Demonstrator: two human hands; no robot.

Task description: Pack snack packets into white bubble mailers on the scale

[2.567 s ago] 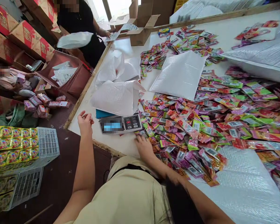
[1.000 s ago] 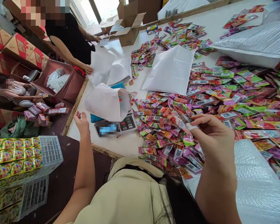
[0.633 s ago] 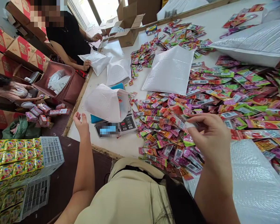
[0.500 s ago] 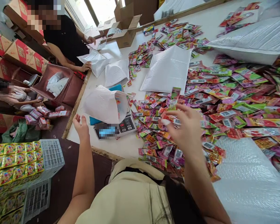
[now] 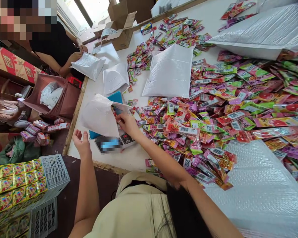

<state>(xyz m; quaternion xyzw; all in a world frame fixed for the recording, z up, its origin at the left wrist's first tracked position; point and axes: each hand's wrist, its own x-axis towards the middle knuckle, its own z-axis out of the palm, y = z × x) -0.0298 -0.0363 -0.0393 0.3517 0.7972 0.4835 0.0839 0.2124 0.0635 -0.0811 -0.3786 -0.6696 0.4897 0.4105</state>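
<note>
A white padded mailer [image 5: 98, 114] lies on a digital scale [image 5: 129, 138] with a blue top [image 5: 115, 99]; its mouth faces right. My right hand [image 5: 127, 124] is at that mouth, with its fingers bent together; what they hold, if anything, is hidden. Left of the scale, near the table edge, my left hand [image 5: 81, 143] is raised with fingers apart and nothing in it. A heap of small colourful snack packets [image 5: 181, 129] spreads to the right of the scale, beneath and beyond my right forearm.
More padded mailers [image 5: 170, 71] lie on the white table [image 5: 109, 155], some over the packets. A co-worker [image 5: 57, 49] handles a mailer at the far left. Cardboard boxes [image 5: 121, 33] stand at the back. Crates [image 5: 56, 168] with yellow packs sit on the floor at lower left.
My right hand has moved left from above the packet heap to the mailer's mouth. My left hand stays raised beside the scale. The view has shifted slightly.
</note>
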